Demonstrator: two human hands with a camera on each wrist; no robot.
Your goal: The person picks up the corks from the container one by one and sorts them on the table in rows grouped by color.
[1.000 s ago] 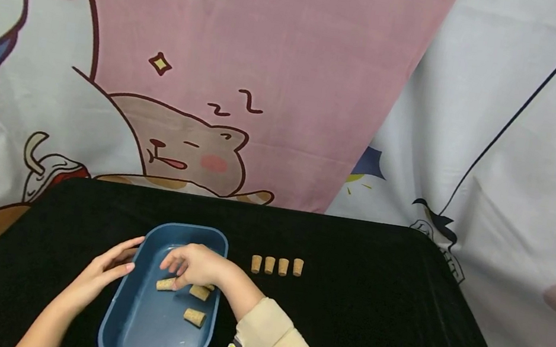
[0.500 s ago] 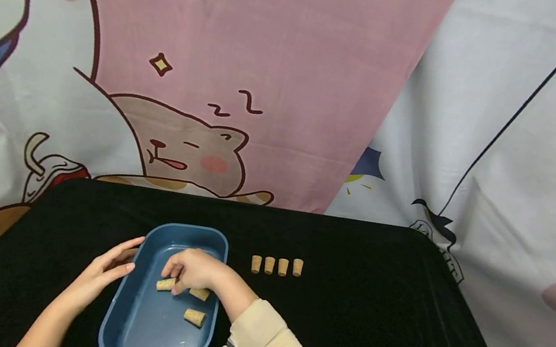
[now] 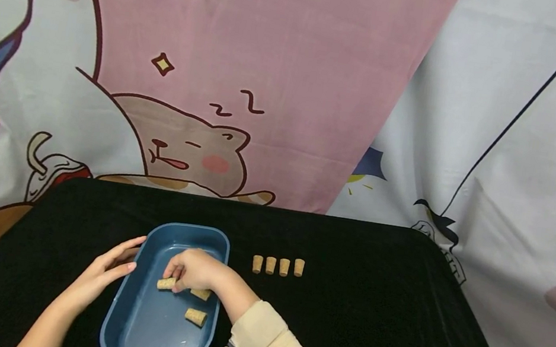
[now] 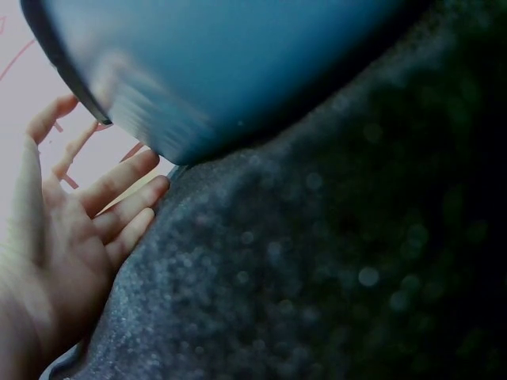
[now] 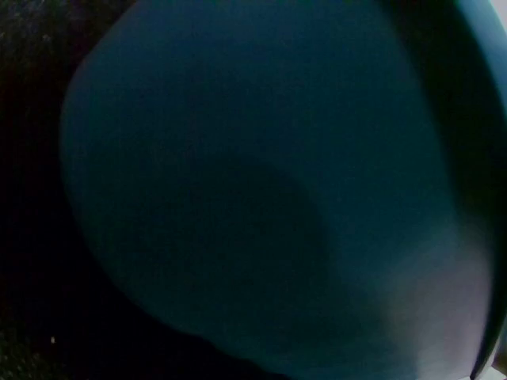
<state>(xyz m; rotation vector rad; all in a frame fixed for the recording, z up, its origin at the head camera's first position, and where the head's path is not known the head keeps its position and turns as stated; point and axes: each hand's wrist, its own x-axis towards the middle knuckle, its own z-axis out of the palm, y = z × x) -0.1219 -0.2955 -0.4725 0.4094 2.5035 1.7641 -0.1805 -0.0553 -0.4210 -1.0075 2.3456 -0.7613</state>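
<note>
In the head view, a blue rectangular tray (image 3: 125, 327) holds several corks. My right hand (image 3: 196, 269) reaches in over its right rim and pinches a cork (image 3: 165, 284) between thumb and fingers. Beside it a second cork (image 3: 200, 294) is partly covered by the hand, and another cork (image 3: 195, 317) lies nearer the front. My left hand (image 3: 107, 268) rests against the tray's left side with fingers extended. In the left wrist view, the left hand's fingers (image 4: 131, 170) touch the tray's outer wall (image 4: 238, 71). The right wrist view shows mostly the tray's dark outer wall (image 5: 238, 198).
Several tapered corks (image 3: 271, 265) stand in a row on the black cloth (image 3: 368, 325), right of the tray. Behind the table hangs a printed curtain (image 3: 297, 80) with cartoon animals.
My right hand has come down slightly, and its fingers have closed on the cork. The left hand and tray stay where they were.
</note>
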